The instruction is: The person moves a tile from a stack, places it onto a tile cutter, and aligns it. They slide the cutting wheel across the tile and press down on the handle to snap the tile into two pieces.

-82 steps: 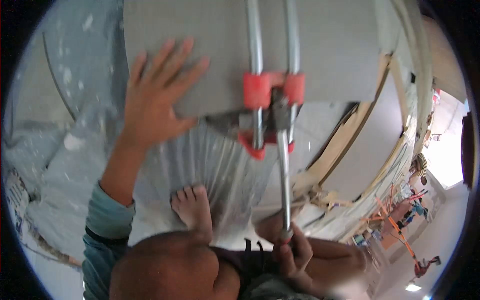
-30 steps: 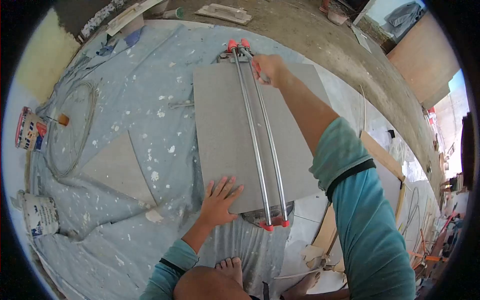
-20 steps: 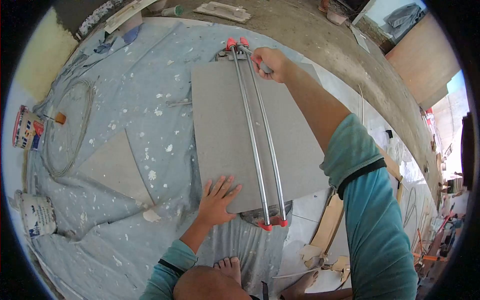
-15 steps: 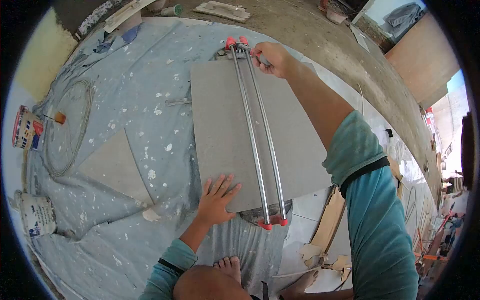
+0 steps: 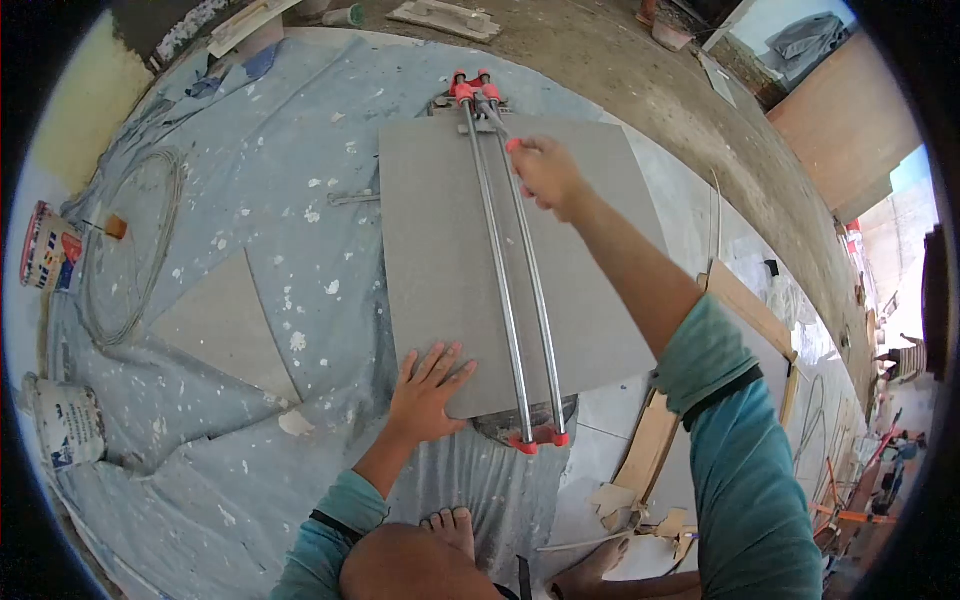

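Note:
A large grey tile [image 5: 430,250] lies on a tile cutter, whose two metal rails [image 5: 508,270] run lengthwise over it between red end pieces. My right hand [image 5: 548,178] is closed round the cutter's handle [image 5: 514,146] near the far end of the rails. Spread flat, my left hand [image 5: 425,392] rests on the tile's near left corner, left of the rails. The cutting head [image 5: 484,122] sits at the tile's far edge.
A triangular tile piece [image 5: 232,325] lies on the blue sheet [image 5: 330,430] at left. Two buckets [image 5: 52,248] and a coil of cable [image 5: 165,240] are at the far left. Cardboard strips [image 5: 645,450] lie at right. A wooden float [image 5: 443,20] is at the top.
My right hand has pulled the handle back and down towards me, and the cutting head has come slightly nearer. My left hand stays on the tile. The view has shifted a little.

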`<state>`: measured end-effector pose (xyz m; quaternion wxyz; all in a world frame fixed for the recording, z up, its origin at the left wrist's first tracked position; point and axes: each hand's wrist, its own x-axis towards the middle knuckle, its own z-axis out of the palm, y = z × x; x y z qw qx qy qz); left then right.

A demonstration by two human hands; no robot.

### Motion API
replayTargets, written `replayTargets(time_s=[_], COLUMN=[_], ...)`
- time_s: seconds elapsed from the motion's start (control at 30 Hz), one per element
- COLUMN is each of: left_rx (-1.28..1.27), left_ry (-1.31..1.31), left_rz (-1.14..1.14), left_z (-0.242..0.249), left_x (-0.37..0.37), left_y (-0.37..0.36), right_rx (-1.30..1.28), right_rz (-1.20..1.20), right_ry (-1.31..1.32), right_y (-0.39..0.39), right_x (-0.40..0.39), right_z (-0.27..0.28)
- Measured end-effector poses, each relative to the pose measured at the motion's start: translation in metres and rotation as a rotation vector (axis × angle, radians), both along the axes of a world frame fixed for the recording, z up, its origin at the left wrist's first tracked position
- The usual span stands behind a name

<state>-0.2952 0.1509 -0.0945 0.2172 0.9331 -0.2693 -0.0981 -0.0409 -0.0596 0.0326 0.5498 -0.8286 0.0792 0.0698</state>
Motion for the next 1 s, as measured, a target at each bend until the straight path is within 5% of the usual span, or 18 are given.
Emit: replayTargets(time_s=[0.07, 0.3, 0.37, 0.43, 0.5, 0.67, 1.0], left_rx=[0.001, 0.014, 0.026, 0.019, 0.006, 0.011, 0.01], left_ry=[0.007, 0.03, 0.032, 0.017, 0.015, 0.008, -0.019], left_rz=[-0.005, -0.012, -0.014, -0.001, -0.003, 0.003, 0.017], left_z=[0.0, 0.003, 0.003, 0.001, 0.0, -0.002, 0.0], left_x=[0.0, 0.001, 0.0, 0.012, 0.0, 0.002, 0.0], left_y=[0.0, 0.0, 0.004, -0.001, 0.0, -0.001, -0.002], right_rx=[-0.125, -0.227, -0.244, -0.301, -0.351, 0.003, 0.256], right_rz=[-0.079, -0.082, -0.209, -0.186, -0.174, -0.087, -0.093], right_ry=[-0.212, -0.196, -0.489, -0.517, -0.473, -0.114, 0.095], right_y=[0.005, 0.006, 0.016, 0.011, 0.006, 0.005, 0.013], right_x=[-0.009, 0.018, 0.019, 0.032, 0.026, 0.053, 0.07], right_z=[-0.02, -0.039, -0.064, -0.059, -0.069, -0.023, 0.049])
